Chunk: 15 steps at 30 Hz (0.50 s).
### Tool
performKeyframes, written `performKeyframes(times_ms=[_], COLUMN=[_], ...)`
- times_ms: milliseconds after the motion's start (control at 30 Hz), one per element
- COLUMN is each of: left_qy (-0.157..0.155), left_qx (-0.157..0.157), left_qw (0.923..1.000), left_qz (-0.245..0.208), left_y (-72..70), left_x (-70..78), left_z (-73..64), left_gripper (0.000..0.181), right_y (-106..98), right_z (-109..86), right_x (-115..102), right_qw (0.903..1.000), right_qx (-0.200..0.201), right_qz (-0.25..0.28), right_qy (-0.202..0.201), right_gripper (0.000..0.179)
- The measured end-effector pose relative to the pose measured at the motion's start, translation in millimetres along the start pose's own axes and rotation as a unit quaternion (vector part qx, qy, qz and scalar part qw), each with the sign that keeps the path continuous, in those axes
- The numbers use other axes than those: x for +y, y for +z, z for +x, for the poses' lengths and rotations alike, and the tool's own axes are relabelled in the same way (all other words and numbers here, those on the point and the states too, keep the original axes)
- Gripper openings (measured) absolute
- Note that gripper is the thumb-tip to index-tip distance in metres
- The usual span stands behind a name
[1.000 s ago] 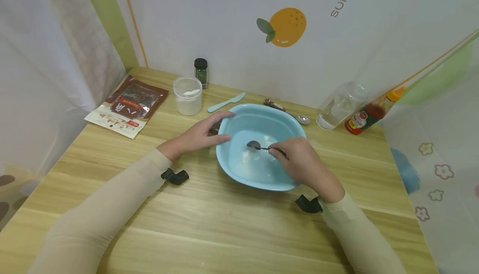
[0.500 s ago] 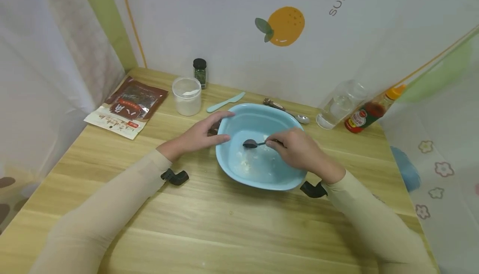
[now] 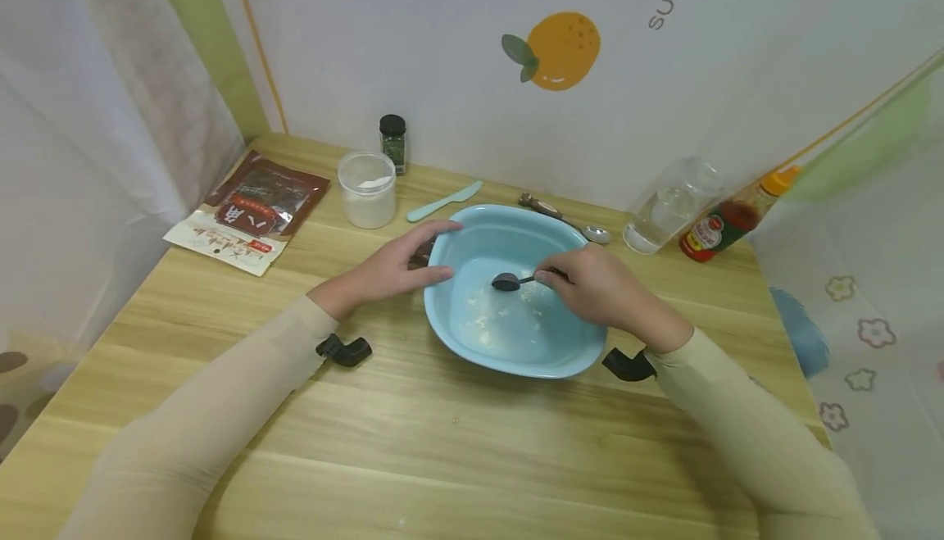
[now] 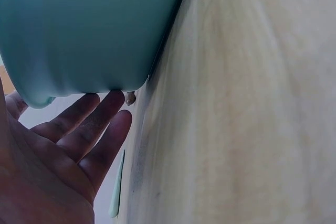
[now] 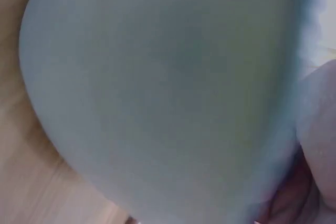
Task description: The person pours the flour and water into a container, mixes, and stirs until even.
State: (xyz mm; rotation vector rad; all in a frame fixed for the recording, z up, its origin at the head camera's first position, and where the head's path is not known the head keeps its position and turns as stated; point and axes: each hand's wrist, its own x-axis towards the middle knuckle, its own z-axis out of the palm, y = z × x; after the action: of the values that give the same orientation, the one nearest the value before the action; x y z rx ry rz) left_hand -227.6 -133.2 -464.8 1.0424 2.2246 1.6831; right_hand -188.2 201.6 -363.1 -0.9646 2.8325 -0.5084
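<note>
A light blue plastic basin [image 3: 509,360] stands on the table, with white powdery streaks and specks spread over its floor. My left hand [image 3: 394,265] holds the basin's left side, thumb and index finger over the rim. In the left wrist view its other fingers [image 4: 86,135] lie against the outer wall. Inside the basin, my right hand [image 3: 597,290] pinches the handle of a small dark measuring spoon [image 3: 506,282], whose bowl is low over the floor. The right wrist view is mostly filled by the basin's outer wall [image 5: 157,98], with part of the right hand at its right edge.
Behind the basin lie a mint-green knife [image 3: 444,201] and a metal spoon [image 3: 596,234]. A tub of white powder [image 3: 367,204], a black-capped spice jar [image 3: 394,147] and a spice packet [image 3: 254,208] are left. A clear glass [image 3: 667,212] and sauce bottle [image 3: 726,224] stand right.
The right hand has moved the measuring spoon left and then back right in the basin, and the white streaks have shifted. The left hand has kept its place on the rim.
</note>
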Motion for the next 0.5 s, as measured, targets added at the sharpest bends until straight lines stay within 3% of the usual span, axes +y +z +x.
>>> performKeyframes(times_ms=[100, 233, 333, 500], left_qy=[0.001, -0.003, -0.006, -0.006], left_qx=[-0.001, 0.004, 0.006, 0.001], left_qw=[1.0000, 1.0000, 1.0000, 1.0000], left_qz=[-0.002, -0.002, -0.002, -0.003], left_y=[0.6, 0.7, 0.1, -0.1], left_x=[-1.6, -3.2, -2.8, -0.1], left_z=[-0.1, -1.3, -1.9, -0.3], left_gripper=[0.070, 0.070, 0.070, 0.070], right_y=[-3.9, -3.1, -0.2, -2.4], right_z=[-6.3, -6.5, 0.1, 0.5], right_x=[-0.4, -7.0, -8.7, -4.3], right_qw=[0.9996, 0.9961, 0.9970, 0.9987], right_qx=[-0.028, -0.072, -0.057, -0.028], right_qz=[0.003, 0.040, 0.046, 0.022], right_qy=[0.006, -0.032, -0.025, 0.036], right_gripper=[0.016, 0.018, 0.021, 0.018])
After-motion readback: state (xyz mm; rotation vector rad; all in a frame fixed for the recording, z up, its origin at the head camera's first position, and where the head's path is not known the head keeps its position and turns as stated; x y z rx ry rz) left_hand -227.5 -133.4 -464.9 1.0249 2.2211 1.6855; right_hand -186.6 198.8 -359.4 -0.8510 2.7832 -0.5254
